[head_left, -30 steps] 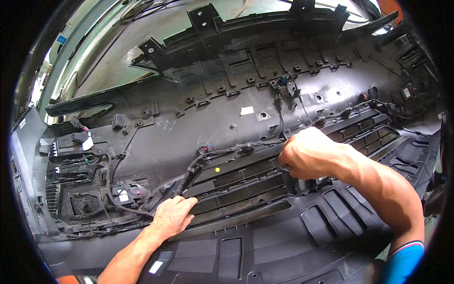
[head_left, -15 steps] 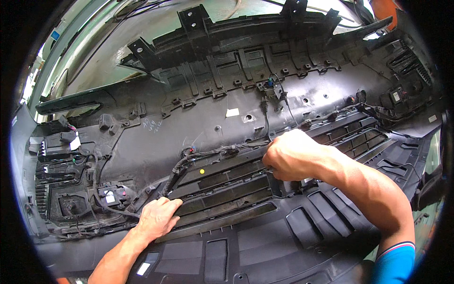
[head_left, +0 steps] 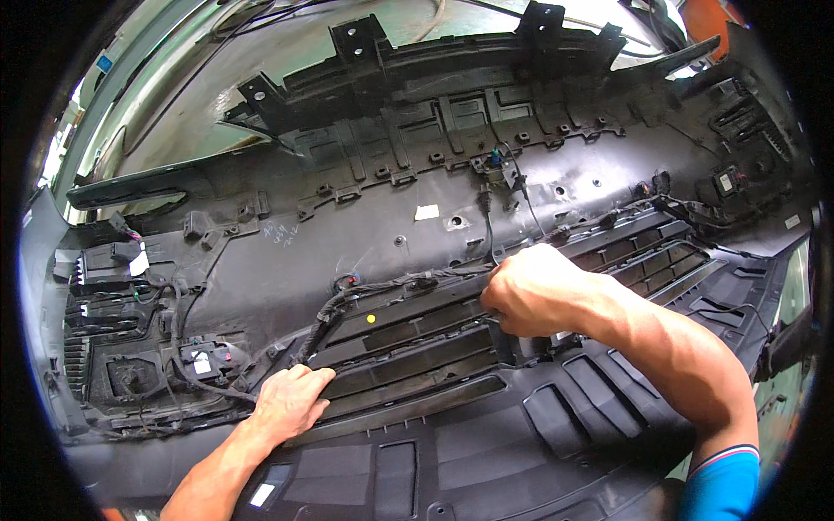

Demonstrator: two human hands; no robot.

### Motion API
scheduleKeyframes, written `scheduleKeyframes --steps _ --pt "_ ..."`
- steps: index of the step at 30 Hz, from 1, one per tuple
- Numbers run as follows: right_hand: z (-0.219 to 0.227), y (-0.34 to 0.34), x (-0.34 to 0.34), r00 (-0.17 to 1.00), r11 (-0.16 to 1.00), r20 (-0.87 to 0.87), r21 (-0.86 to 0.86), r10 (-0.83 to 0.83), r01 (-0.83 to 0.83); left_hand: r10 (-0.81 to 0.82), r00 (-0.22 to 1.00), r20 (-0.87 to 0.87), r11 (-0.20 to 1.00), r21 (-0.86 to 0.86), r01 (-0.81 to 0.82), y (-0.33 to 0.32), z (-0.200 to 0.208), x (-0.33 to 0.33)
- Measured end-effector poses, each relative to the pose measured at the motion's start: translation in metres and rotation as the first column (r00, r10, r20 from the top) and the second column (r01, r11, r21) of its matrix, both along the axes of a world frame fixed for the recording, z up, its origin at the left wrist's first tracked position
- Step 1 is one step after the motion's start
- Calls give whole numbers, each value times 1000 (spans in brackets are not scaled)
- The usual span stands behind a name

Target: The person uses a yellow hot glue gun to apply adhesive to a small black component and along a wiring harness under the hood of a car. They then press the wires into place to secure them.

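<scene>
A large black car bumper cover [head_left: 321, 227] lies with its inner side up, a slatted grille [head_left: 426, 375] set along its near middle. My left hand [head_left: 291, 401] has its fingers curled over the grille's left end, beside the wiring harness [head_left: 382, 286]. Over the centre of the grille, my right hand [head_left: 537, 291] is closed in a fist, thumb side to the left. Its fingertips are turned down and hidden, so whatever it grips there does not show. The harness passes just beyond its knuckles.
A connector with a blue-green part [head_left: 495, 158] sits on the bumper's far middle. Upright black brackets [head_left: 358, 39] rise along the far edge. A sensor module [head_left: 728, 181] is at the right, and a ribbed black panel [head_left: 486, 443] spreads along the near side.
Both hands keep nearly the same places. My right hand sits very slightly lower in the picture, and the view has shifted a little.
</scene>
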State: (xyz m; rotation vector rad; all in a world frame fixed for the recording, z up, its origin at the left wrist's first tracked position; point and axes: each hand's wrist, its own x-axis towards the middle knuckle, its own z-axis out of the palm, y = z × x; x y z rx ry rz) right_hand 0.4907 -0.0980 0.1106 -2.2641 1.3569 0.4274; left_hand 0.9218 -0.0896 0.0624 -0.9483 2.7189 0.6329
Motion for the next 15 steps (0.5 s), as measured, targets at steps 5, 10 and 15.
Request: scheduleKeyframes --steps 5,10,15 --pt "-1 0 0 1000 1000 12 -16 -2 2 -11 1000 0 1000 4 11 0 1 0" --pt "1 -2 1 1000 1000 3 -11 15 -15 -11 1000 -9 1000 -1 11 0 2 -1" --pt "4 -2 2 1000 1000 -10 17 12 -12 0 1000 0 1000 2 0 0 1 -1"
